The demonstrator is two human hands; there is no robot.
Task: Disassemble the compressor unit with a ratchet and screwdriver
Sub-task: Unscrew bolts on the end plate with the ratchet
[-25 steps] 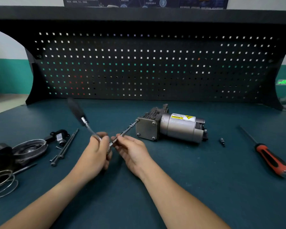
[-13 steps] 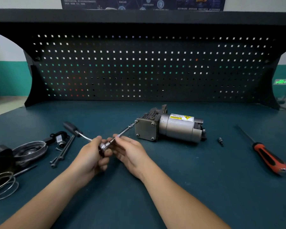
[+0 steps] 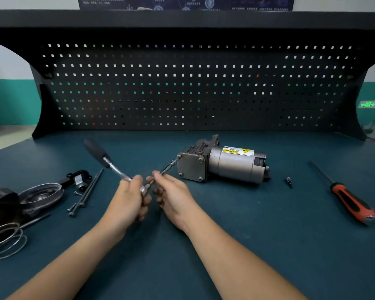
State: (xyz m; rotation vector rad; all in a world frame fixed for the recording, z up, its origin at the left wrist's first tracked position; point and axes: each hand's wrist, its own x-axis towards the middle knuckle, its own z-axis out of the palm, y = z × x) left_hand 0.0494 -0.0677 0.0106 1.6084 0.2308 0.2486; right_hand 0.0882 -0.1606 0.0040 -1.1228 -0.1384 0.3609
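Our left hand [image 3: 130,198] clenches round the ratchet [image 3: 108,164] just behind its head, and the black grip slants up and away to the left, clear of the bench [image 3: 247,245]. From the head a thin rod [image 3: 168,167] runs up and right to the top left corner of the compressor's [image 3: 223,165] end plate. Our right hand [image 3: 174,197] meets that rod near its lower end. Thumb and forefinger pinch it while the other fingers curl loosely below, touching nothing. The compressor lies on its side just beyond our right fingertips, apart from them. A screwdriver [image 3: 351,202] lies well to the right, with a small bit [image 3: 289,182] between it and the compressor. To the left lie two long bolts [image 3: 85,194], a round cover [image 3: 40,195] and wire rings [image 3: 6,240].
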